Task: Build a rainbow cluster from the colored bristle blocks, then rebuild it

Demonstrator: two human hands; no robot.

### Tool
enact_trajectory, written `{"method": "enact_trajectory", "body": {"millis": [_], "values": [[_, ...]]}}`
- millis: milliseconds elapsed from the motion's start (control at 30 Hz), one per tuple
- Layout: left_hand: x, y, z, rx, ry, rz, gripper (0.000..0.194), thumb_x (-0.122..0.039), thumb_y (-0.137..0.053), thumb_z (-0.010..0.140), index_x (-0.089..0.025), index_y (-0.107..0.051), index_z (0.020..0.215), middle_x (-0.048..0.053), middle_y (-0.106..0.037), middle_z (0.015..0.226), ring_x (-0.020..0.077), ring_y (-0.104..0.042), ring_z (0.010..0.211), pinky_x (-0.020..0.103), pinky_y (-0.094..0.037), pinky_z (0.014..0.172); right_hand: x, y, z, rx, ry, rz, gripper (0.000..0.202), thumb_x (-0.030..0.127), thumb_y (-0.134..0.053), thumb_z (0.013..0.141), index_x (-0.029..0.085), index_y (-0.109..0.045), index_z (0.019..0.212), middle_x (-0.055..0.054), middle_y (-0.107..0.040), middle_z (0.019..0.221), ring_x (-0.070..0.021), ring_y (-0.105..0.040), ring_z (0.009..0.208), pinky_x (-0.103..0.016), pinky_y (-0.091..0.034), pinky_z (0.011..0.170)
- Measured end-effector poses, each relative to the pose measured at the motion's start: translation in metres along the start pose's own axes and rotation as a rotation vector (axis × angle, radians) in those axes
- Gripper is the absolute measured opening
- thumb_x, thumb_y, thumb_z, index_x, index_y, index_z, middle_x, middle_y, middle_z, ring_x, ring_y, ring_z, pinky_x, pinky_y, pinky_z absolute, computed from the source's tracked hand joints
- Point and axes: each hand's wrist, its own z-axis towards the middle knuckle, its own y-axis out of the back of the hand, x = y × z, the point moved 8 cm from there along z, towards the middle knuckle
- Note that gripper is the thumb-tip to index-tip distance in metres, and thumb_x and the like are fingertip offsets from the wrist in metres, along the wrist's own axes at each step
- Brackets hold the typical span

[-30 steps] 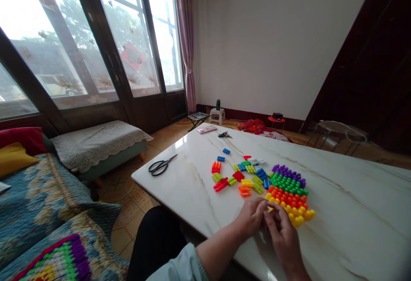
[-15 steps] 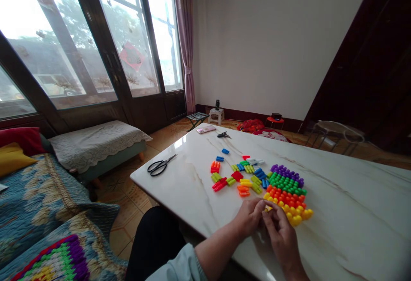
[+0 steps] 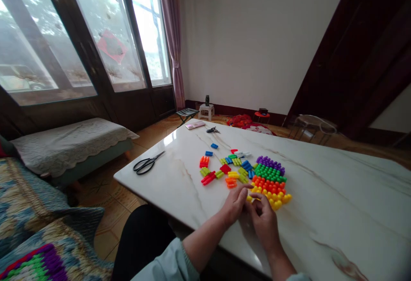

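Observation:
A beaded piece (image 3: 270,180) in purple, green, orange and yellow rows lies on the white marble-patterned table (image 3: 324,212). At its near yellow edge, my left hand (image 3: 235,203) and my right hand (image 3: 262,219) meet with fingers pinched together. A yellow bead (image 3: 249,198) shows between the fingertips of my left hand; what my right hand pinches is too small to make out. Left of the beaded piece lie several small coloured pieces, among them a red one (image 3: 208,178), an orange one (image 3: 230,182) and a blue one (image 3: 246,165).
Black scissors (image 3: 145,165) rest near the table's left edge. Toward the far corner are a pink phone (image 3: 195,125) and small dark pliers (image 3: 212,130). Beyond the table stand a white stool (image 3: 206,110) and a bench with a lace cover (image 3: 73,140).
The view has turned to the right, so table and objects appear further left. My hands stay together at the yellow edge, with a yellow bead now showing more clearly between them.

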Motion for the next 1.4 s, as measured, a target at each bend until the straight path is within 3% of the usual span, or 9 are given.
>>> {"method": "enact_trajectory", "body": {"millis": [200,433,767,967,1233,1400], "values": [[0.009,-0.001,0.001,0.022,0.039,-0.061,0.048,-0.053,-0.039,0.092,-0.017,-0.062,0.113,0.007,-0.064,0.094,0.0203,-0.059,0.087,0.034,-0.048,0.081,0.006,-0.003,-0.003,0.017,0.015,0.067,0.033,0.050,-0.062,0.080,0.018,-0.060,0.087,-0.002,-0.064,0.071,-0.0157,-0.058,0.062,-0.026,-0.050,0.059],[0.018,-0.009,0.004,0.060,0.069,-0.174,0.044,-0.056,-0.052,0.085,-0.014,-0.061,0.089,0.001,-0.056,0.068,0.0106,-0.051,0.056,0.022,-0.042,0.052,0.010,0.015,-0.006,-0.162,0.023,0.080,0.032,0.050,-0.064,0.079,0.019,-0.057,0.080,-0.001,-0.064,0.069,-0.0151,-0.059,0.061,-0.027,-0.050,0.061],[-0.001,-0.007,0.001,0.071,-0.093,0.002,0.027,-0.039,-0.064,0.083,-0.014,-0.067,0.091,0.007,-0.067,0.083,0.0144,-0.059,0.072,0.023,-0.045,0.062,-0.008,0.031,-0.007,-0.361,-0.025,0.164,0.037,0.048,-0.062,0.081,0.017,-0.061,0.101,-0.007,-0.069,0.090,-0.0192,-0.066,0.075,-0.034,-0.055,0.071],[-0.004,-0.006,0.000,0.041,-0.121,0.044,0.017,-0.031,-0.065,0.082,-0.016,-0.066,0.089,0.005,-0.065,0.083,0.0129,-0.058,0.073,0.020,-0.045,0.059,0.002,0.029,-0.005,-0.297,0.052,0.012,0.032,0.040,-0.063,0.081,0.017,-0.063,0.104,-0.008,-0.068,0.096,-0.0201,-0.064,0.084,-0.036,-0.053,0.077],[-0.002,-0.004,0.001,0.025,-0.112,0.080,0.011,-0.017,-0.066,0.074,-0.017,-0.064,0.085,0.002,-0.065,0.082,0.0113,-0.059,0.072,0.019,-0.044,0.059,0.017,0.023,-0.004,-0.237,0.192,-0.109,0.030,0.035,-0.059,0.085,0.019,-0.065,0.111,-0.009,-0.064,0.103,-0.0178,-0.062,0.083,-0.033,-0.054,0.074],[0.002,-0.007,0.002,0.028,-0.080,0.076,0.017,-0.016,-0.065,0.072,-0.017,-0.064,0.089,0.002,-0.065,0.085,0.0110,-0.058,0.071,0.018,-0.044,0.056,0.019,0.030,-0.010,-0.324,0.163,-0.073,0.033,0.037,-0.061,0.082,0.018,-0.062,0.110,-0.008,-0.066,0.097,-0.0170,-0.062,0.076,-0.031,-0.054,0.068]]}}
